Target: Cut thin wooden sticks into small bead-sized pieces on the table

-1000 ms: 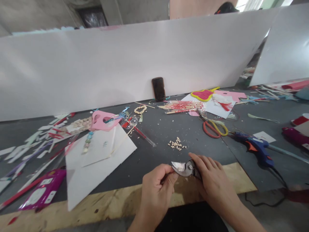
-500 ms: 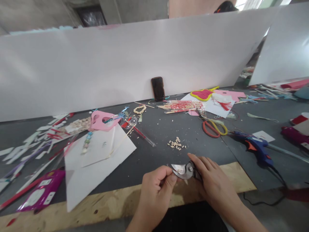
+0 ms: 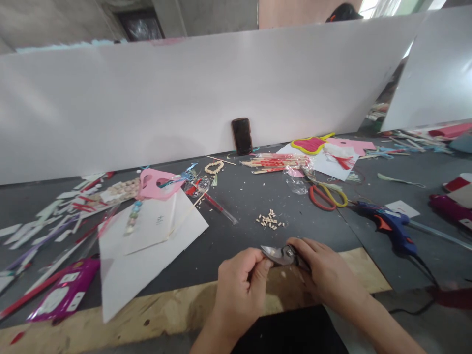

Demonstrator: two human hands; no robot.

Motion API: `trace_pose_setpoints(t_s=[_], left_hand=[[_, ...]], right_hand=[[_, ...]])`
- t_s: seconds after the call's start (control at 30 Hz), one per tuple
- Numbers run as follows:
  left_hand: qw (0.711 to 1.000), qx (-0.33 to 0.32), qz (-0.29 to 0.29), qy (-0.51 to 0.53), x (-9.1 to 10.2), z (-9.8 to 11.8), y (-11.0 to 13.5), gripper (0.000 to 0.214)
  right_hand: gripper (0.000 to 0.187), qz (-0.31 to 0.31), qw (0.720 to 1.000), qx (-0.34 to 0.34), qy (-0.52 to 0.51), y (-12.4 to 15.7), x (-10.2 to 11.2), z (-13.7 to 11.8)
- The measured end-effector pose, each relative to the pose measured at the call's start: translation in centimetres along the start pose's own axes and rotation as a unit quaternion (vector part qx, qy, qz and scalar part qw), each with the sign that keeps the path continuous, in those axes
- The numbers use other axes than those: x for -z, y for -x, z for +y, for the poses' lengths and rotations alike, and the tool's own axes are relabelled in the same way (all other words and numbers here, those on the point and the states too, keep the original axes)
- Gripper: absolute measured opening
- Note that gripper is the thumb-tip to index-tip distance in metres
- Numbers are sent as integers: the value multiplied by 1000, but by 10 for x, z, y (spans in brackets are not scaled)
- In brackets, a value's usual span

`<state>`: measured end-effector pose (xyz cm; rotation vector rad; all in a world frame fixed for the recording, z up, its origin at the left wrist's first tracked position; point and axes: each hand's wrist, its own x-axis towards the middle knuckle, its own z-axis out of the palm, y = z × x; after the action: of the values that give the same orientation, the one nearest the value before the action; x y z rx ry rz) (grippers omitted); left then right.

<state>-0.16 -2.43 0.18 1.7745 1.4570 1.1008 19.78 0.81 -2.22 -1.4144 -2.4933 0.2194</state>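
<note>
My right hand (image 3: 322, 268) is wrapped round the dark handles of a pair of pruning shears (image 3: 277, 255), whose metal blades point left. At the blade tips, my left hand (image 3: 241, 280) has thumb and forefinger pinched together. Whatever lies between those fingers is hidden or too small to make out. Just beyond the shears, a small pile of short pale wooden pieces (image 3: 270, 220) lies on the dark tabletop (image 3: 236, 248).
A phone (image 3: 242, 136) leans on the white partition (image 3: 165, 108). Wrapped sticks (image 3: 278, 162), scissors (image 3: 326, 196) and a blue glue gun (image 3: 393, 226) lie at the right. White sheets (image 3: 125, 275), a pink cutout (image 3: 158, 184) and a purple glue gun (image 3: 68, 290) occupy the left.
The shears' blades have come closer together, with the right hand's fingers squeezed further round the handles. Both hands stay in nearly the same place.
</note>
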Motion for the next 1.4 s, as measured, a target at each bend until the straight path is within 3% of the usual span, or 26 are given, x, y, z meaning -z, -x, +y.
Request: trace_pose_setpoints(t_s=[0.2, 0.53, 0.8, 0.97, 1.07, 1.17, 1.4], left_hand=[[996, -71, 36, -39, -3, -9, -6, 22], [992, -108, 19, -68, 2, -10, -8, 22], [996, -71, 8, -57, 2, -6, -9, 28], [998, 11, -60, 18, 5, -4, -5, 30], [980, 90, -127, 128, 8, -2, -5, 34], [958, 141, -158, 193, 10, 0, -6, 37], [965, 142, -129, 180, 10, 8, -6, 33]], right_hand=[[47, -67, 997, -14, -42, -4, 7, 4], [41, -120, 988, -19, -96, -10, 21, 2], [55, -11, 999, -37, 3, 1, 0, -5], [57, 47, 997, -17, 58, 5, -5, -8], [56, 60, 996, 5, 69, 6, -5, -8], [53, 79, 994, 22, 68, 5, -6, -5], [46, 50, 998, 18, 37, 1, -11, 2]])
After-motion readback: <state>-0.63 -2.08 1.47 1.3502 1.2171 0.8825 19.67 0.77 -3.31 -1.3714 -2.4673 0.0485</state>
